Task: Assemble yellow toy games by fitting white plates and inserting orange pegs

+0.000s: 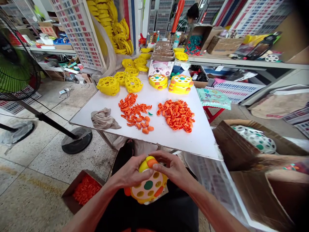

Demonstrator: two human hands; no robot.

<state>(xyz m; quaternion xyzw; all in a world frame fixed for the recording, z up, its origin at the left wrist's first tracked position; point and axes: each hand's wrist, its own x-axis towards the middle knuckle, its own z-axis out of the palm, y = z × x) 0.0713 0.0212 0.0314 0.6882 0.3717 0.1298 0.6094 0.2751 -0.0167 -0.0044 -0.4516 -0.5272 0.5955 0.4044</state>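
Over my lap I hold a yellow plastic toy point(148, 185) with orange parts and a pale round face that has a green centre and several holes. My left hand point(135, 172) is closed round its left side, thumb lying across the face. At the upper right, my right hand point(171, 169) grips the toy's edge, with its thumb against an orange piece point(151, 162). On the white table point(154, 141) ahead are a loose pile of small orange parts point(132, 109) and a denser orange pile point(178, 116). Similar assembled toys point(181, 84) are stacked behind them.
Yellow shells point(108, 86) stand at the table's back left, near a grey cloth point(104, 118). A box of orange parts point(87, 190) sits on the floor at left, by a standing fan point(16, 67). Cardboard boxes point(241, 145) crowd the right side. A person point(191, 19) is in the background.
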